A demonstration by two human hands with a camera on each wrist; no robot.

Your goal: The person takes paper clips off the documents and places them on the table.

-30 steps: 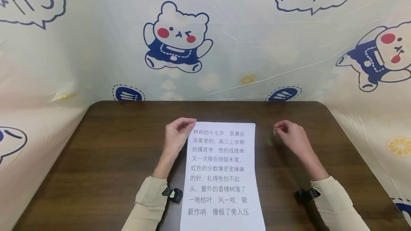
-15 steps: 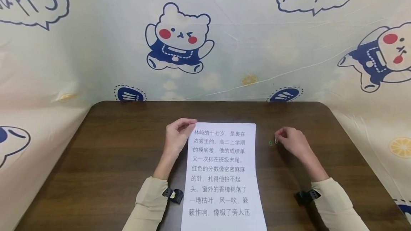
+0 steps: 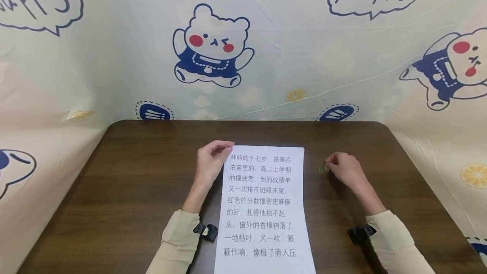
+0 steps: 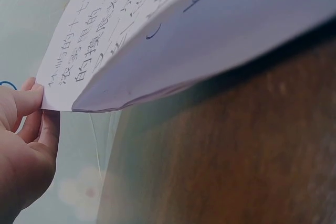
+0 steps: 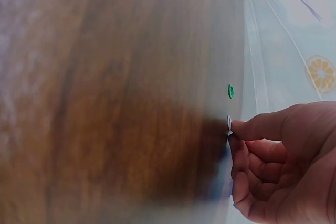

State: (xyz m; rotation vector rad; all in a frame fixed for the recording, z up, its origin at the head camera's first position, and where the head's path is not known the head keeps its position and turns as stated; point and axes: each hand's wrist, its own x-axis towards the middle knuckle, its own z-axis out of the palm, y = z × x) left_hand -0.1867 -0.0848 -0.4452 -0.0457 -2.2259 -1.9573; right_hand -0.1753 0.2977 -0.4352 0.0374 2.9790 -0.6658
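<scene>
Two hands busy: left hand (image 3: 208,162) pinches printed white sheet (image 3: 262,210) corner; right hand (image 3: 344,167) pinches silver paperclip (image 3: 326,168).

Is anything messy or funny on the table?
Nothing is spilled or torn. The only slightly odd bit: the paper's top left corner is lifted off the table, pinched by the left hand. The right hand pinches a silver paperclip beside a green one.

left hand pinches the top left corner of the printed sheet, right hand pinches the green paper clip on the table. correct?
Not quite. The right hand pinches the silver paper clip; the green paper clip lies loose on the table beside it, as the right wrist view shows. The left hand does pinch the top left corner of the printed sheet.
</scene>
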